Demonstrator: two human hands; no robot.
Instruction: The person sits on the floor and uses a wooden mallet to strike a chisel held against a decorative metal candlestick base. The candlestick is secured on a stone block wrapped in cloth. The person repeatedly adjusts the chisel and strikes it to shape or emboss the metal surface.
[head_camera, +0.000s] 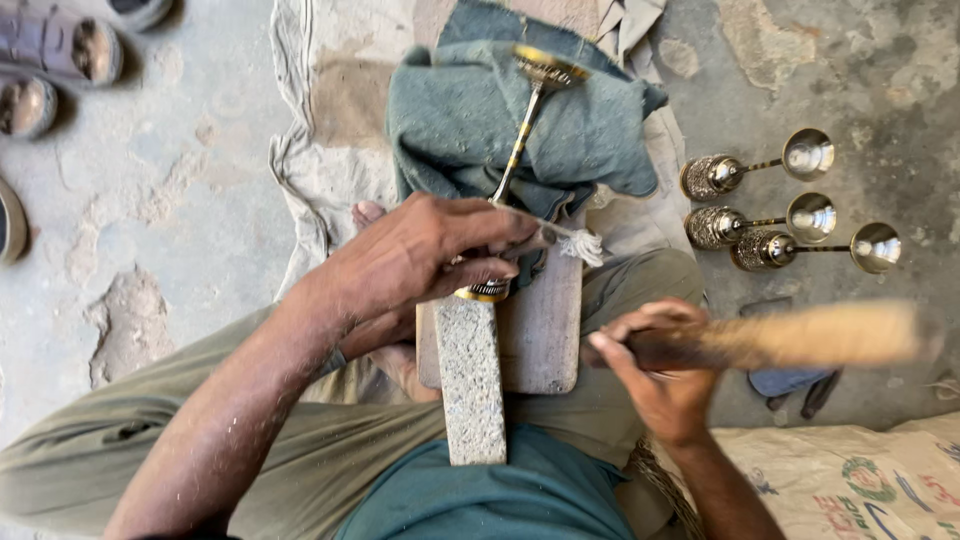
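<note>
A rough grey stone bar (470, 375) lies lengthwise on a worn wooden board (545, 325) across the person's lap, lower centre of the frame. Above it a frayed teal cloth (470, 125) is bunched on pale sacking (320, 160) over a cracked concrete floor (150, 220).

The left hand (420, 250), centre, is closed narrowly around a brass goblet (520, 140), pinching its base against the top end of the stone. The goblet is shiny and slim, with a banded stem running up and right to an ornate cup resting on the cloth near the top centre.

The right hand (655, 365), lower right, is wrapped tight around the handle of a wooden mallet (800, 338), whose pale head is motion-blurred at right.

Three more goblets (775, 215) lie on their sides on the floor at upper right, just beside one another, with embossed cups and mirror-bright bases. Sandals (55, 60) sit in the upper left corner.
</note>
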